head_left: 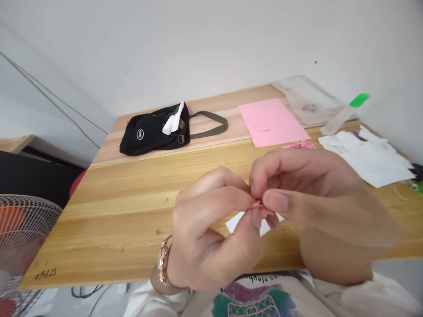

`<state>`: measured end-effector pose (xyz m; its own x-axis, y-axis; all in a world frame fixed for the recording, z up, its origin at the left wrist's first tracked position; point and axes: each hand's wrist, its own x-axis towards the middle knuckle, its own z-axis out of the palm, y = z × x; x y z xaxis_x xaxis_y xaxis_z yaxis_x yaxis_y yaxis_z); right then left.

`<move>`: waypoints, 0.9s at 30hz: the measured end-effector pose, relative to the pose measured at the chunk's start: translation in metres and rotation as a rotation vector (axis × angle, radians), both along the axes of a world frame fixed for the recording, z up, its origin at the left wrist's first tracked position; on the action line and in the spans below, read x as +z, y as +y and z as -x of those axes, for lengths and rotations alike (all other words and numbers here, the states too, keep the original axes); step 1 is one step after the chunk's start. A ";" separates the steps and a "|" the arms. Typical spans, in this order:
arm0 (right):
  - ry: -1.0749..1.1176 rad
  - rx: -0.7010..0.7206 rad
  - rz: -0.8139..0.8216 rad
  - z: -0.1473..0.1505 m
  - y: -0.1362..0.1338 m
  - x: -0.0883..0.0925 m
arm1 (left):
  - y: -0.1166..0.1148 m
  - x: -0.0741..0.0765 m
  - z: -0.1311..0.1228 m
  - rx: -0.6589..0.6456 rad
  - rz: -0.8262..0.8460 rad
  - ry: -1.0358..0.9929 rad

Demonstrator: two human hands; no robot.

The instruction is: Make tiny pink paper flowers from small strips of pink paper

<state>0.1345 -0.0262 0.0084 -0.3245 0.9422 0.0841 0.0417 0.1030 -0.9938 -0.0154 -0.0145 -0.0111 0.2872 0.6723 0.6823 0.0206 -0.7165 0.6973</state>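
Note:
Both of my hands meet above the near part of the wooden table. My left hand [218, 229] pinches a small crumpled pink paper piece [263, 208] between thumb and fingers. The thumb and fingertips of my right hand [307, 198] press at the same pink piece from the other side. Its lower part is partly hidden by the fingers. Below the hands a white paper [235, 222] lies on the table, mostly covered from sight. A small heap of pink paper scraps [301, 145] lies beyond my right hand.
On the wooden table [132, 220] are a black bag [152, 132] with a white roll [173, 121] on top, pink sheets [272, 121], a clear plastic sleeve [310, 99], a green-tipped translucent strip [345, 114] and white papers [373, 158]. A fan [26, 229] stands at left.

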 end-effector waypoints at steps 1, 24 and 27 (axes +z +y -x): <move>-0.010 -0.001 -0.010 0.000 0.000 0.000 | 0.000 0.000 0.000 0.001 -0.005 0.008; -0.035 -0.098 -0.128 0.001 -0.004 0.002 | 0.002 0.000 0.005 -0.031 -0.003 0.023; -0.075 -0.179 -0.217 0.003 -0.007 0.003 | 0.002 0.001 0.006 0.003 -0.020 0.048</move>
<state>0.1318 -0.0331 0.0111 -0.1674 0.9475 0.2724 0.1505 0.2976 -0.9428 -0.0212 -0.0128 -0.0101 0.3182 0.6594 0.6812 0.0559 -0.7303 0.6808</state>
